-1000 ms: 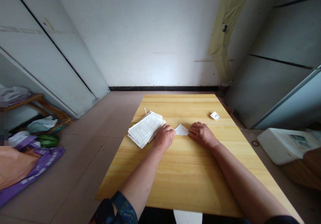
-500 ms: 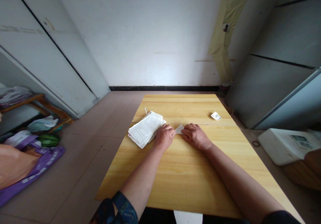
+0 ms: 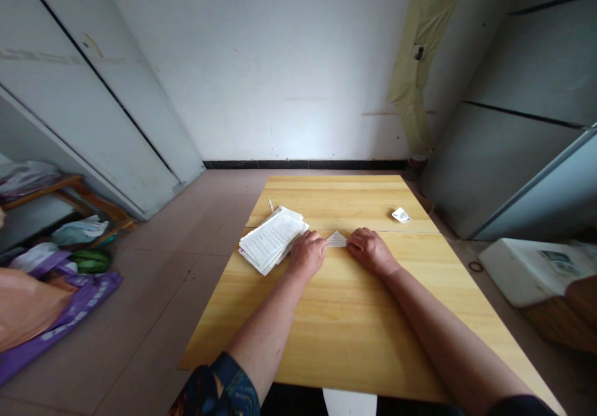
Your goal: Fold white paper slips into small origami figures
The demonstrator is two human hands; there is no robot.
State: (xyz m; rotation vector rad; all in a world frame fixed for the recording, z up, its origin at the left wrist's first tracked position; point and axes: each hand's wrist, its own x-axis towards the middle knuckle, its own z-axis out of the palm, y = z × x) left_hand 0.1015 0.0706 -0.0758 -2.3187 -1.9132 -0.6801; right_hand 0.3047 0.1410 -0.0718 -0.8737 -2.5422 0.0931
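Between my hands a small piece of printed paper, folded to a triangle with its peak pointing away, lies on the wooden table. My left hand has its fingers closed on the paper's left corner. At the right corner, my right hand grips it with curled fingers. Right beside my left hand rests a loose stack of printed sheets, its near right edge partly covered by that hand. Both hands rest low at the tabletop.
A small white item lies at the table's far right. Left on the floor are a watermelon and a purple bag, near a wooden rack. A white box stands right of the table. The wall rises behind.
My right hand has shifted slightly to the right, so more of the folded paper shows between the hands. My left hand has hardly moved, and the stack lies as before.
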